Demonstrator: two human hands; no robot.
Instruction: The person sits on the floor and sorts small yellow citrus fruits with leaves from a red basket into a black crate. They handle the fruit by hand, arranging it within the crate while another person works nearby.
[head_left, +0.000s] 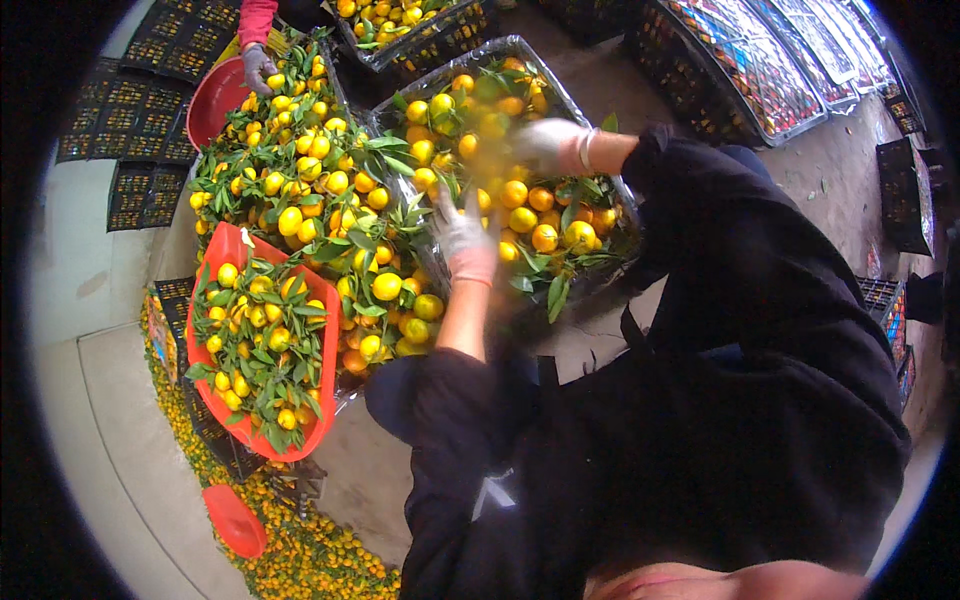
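Observation:
A plastic-lined crate (634, 206) of mandarins with green leaves stands in front of me. My left hand (465, 240), in a pale glove with a pink cuff, lies at its left side. Its fingers are spread, their tips close to a mandarin (484, 199), and nothing shows in the grip. Over the right part of the same crate is my right hand (551, 145), gloved too and blurred. A yellowish smear covers the area by its fingertips, so whether it holds a fruit is hidden. Loose mandarins (544, 238) lie beneath and between both hands.
A heap of leafy mandarins (309, 166) adjoins the crate on the left. On it rests a red scoop-shaped basin (330, 375) of fruit. Another person's gloved hand (259, 69) touches the heap beside a red tub (217, 101). Film-covered crates (750, 67) stand at upper right.

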